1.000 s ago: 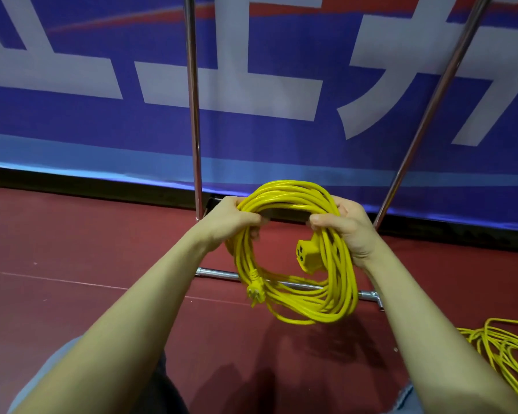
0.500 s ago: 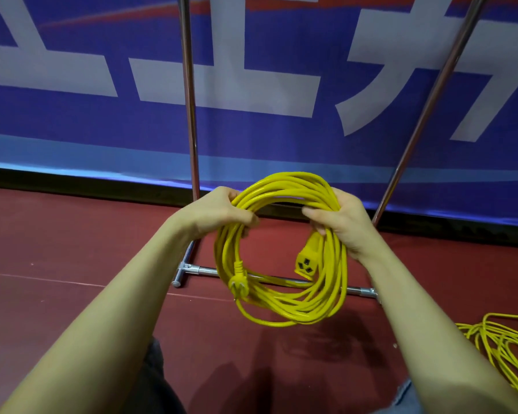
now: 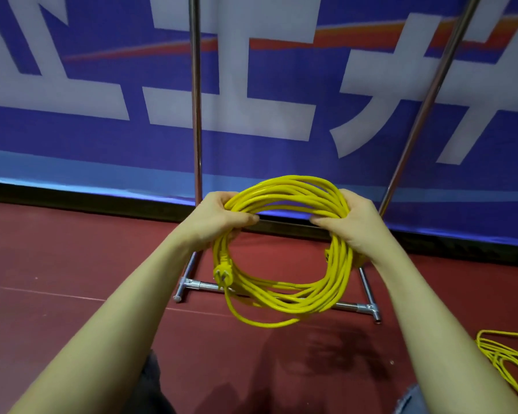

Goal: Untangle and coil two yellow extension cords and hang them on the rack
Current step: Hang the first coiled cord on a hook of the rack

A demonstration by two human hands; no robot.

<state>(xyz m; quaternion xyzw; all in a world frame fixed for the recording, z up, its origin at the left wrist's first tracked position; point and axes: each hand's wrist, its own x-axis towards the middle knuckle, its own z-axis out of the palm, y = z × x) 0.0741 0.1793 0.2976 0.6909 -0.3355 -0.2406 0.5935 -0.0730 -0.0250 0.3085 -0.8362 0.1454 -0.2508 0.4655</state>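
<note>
The coiled cord (image 3: 284, 249) hangs as a full ring between both hands, gripped at its upper corners. A second ago the hands sat closer together, the ring was narrower, and the socket end dangled just under the right fingers; now the hands have drawn apart, the loops lie rounder, and the socket has dropped out of sight behind the strands below the right hand (image 3: 353, 222). The plug (image 3: 222, 274) hangs below the left hand (image 3: 219, 219), with a loose tail curving under it. Both sets of fingers are curled tight round the bundle.

By my reading, this first cord is coiled and tidy enough to hang; lifting it onto the rack (image 3: 196, 115), whose uprights rise just beyond the fingers, looks like the next step. The second cord (image 3: 506, 357) lies loose on the floor, well right of the right hand, not yet coiled.

Beneath is a dark red floor (image 3: 72, 264); behind the rack stands a blue banner (image 3: 281, 70) with large white characters.
</note>
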